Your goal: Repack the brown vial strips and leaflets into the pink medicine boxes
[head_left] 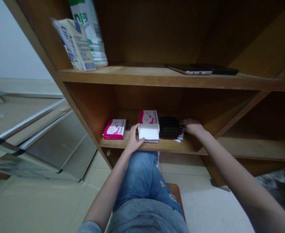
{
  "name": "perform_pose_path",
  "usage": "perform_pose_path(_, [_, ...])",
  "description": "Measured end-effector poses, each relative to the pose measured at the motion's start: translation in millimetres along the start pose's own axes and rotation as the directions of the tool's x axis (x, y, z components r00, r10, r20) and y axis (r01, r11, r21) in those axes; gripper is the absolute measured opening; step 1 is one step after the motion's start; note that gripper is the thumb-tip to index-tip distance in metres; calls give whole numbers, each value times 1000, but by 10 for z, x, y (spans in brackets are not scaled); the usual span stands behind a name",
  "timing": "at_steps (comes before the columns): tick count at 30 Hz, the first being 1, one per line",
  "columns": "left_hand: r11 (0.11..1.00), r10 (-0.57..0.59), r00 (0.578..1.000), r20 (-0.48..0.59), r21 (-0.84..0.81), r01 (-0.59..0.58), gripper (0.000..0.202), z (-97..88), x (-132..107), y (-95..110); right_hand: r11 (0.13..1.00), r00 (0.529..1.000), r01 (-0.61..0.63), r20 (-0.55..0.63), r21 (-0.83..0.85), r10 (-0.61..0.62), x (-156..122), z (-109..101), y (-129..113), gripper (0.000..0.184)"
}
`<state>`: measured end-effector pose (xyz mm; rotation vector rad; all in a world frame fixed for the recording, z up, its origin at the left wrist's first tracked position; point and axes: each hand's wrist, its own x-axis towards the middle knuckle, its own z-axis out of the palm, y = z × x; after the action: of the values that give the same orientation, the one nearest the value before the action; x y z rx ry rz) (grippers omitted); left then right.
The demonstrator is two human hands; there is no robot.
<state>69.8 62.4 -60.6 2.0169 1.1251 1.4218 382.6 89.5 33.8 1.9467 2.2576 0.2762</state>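
Cardboard in hand: left hand (132,139) grips the pink-and-white box (148,127) at its corner, on the lower shelf (164,146).
Right hand (192,127) lies on black packets (169,127) beside it, grasp unclear; lining-up seems underway, needing gentle sideways pushes.

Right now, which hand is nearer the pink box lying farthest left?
Left. The left hand sits just right of the pink box; the right hand lies beyond the black stack.

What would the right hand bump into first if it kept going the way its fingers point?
The right hand points left along the lower shelf, so it would meet the black stack first. Its fingertips look to be already at that stack, though depth is hard to judge.
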Motion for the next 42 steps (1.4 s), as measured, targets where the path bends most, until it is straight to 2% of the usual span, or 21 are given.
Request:
perform_pose_path(4, [1000, -5, 1000, -4, -1, 5, 71, -6, -1, 13, 994, 998, 49, -25, -97, -52, -113, -115, 1, 32])
perform_pose_path(8, [1000, -5, 1000, -6, -5, 5, 71, -8, 0, 20, 988, 993, 100, -43, -119, -106, -193, -118, 34, 32])
perform_pose_path(12, [1000, -5, 1000, -7, -3, 5, 71, -4, -1, 14, 983, 992, 97, -62, -157, -108, -236, -60, 55, 26])
perform_pose_path(20, [1000, -1, 1000, -4, -1, 1, 71, -3, 0, 7, 980, 989, 105, -88, -171, -121, -251, 29, 15, 25])
perform_pose_path(30, [1000, -4, 1000, -4, -2, 4, 70, -3, -7, 20, 985, 982, 80, -156, -154, -104, -340, -71, -51, 26])
perform_pose_path(34, [1000, -9, 1000, 5, -3, 9, 71, -3, -2, 3, 999, 965, 36, -260, -26, -42, -404, -230, -103, 36])
perform_pose_path(37, [1000, -22, 1000, 17, -13, 22, 72, 14, 8, -13, 978, 911, 42, -410, 204, 46, -497, -326, -240, 34])
perform_pose_path(39, [998, -43, 999, 4, -34, 44, 75, 30, -12, 0, 892, 876, 128, -472, 433, 103, -596, -341, -405, 27])
perform_pose_path(40, [997, -58, 998, -13, -51, 57, 76, 33, -38, 21, 815, 869, 184, -479, 549, 126, -656, -329, -510, 23])
perform_pose_path(42, [994, -79, 995, -64, -78, 74, 75, 15, -125, 96, 636, 887, 272, -445, 722, 125, -781, -261, -760, 18])
